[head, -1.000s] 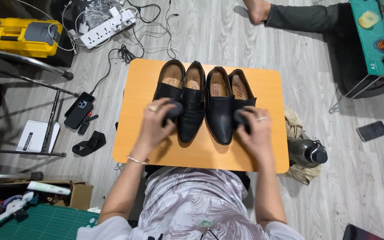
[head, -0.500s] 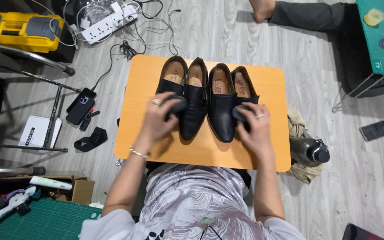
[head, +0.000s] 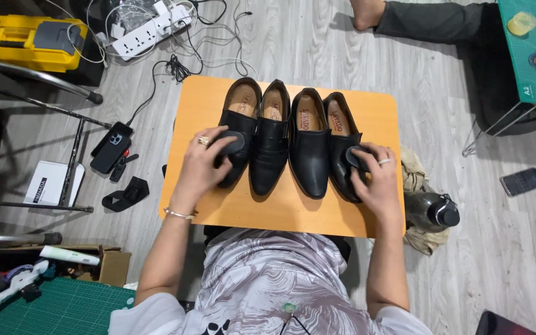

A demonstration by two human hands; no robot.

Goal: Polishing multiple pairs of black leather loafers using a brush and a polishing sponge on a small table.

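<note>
Several black leather shoes stand side by side, toes toward me, on a small orange table (head: 293,211). My left hand (head: 203,162) presses a dark round sponge (head: 231,144) onto the leftmost shoe (head: 238,127). My right hand (head: 376,177) holds another dark sponge (head: 356,158) against the toe of the rightmost shoe (head: 341,139). The two middle shoes (head: 290,142) are untouched. Each hand wears a ring, and a thin bracelet sits on my left wrist.
A yellow toolbox (head: 26,34), a power strip (head: 150,28) with cables and a metal stand (head: 38,80) lie at the left. A phone (head: 111,147) and white box (head: 54,183) are on the floor. A dark bottle (head: 432,211) sits right. Another person's foot (head: 367,12) is far off.
Both hands have stayed on the outer shoes, shifting the sponges only slightly over the toes. The view has drifted a little.
</note>
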